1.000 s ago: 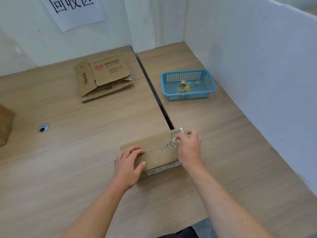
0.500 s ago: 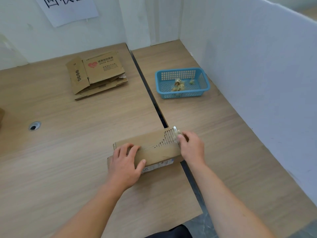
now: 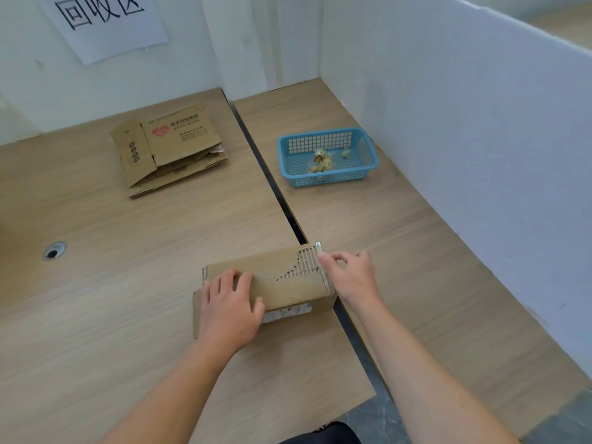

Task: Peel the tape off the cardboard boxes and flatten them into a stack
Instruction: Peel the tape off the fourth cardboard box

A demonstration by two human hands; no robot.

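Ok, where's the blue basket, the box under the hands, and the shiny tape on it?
Blue basket [image 3: 330, 180]: head view, on its near wall.
Cardboard box [image 3: 288, 291]: head view, on its brown top face.
Tape [image 3: 326, 280]: head view, on the shiny strip at the box's right end.

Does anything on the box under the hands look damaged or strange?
Yes. The cardboard box has its top paper torn off near its right end, baring corrugated ribs beside the tape the right hand pinches.
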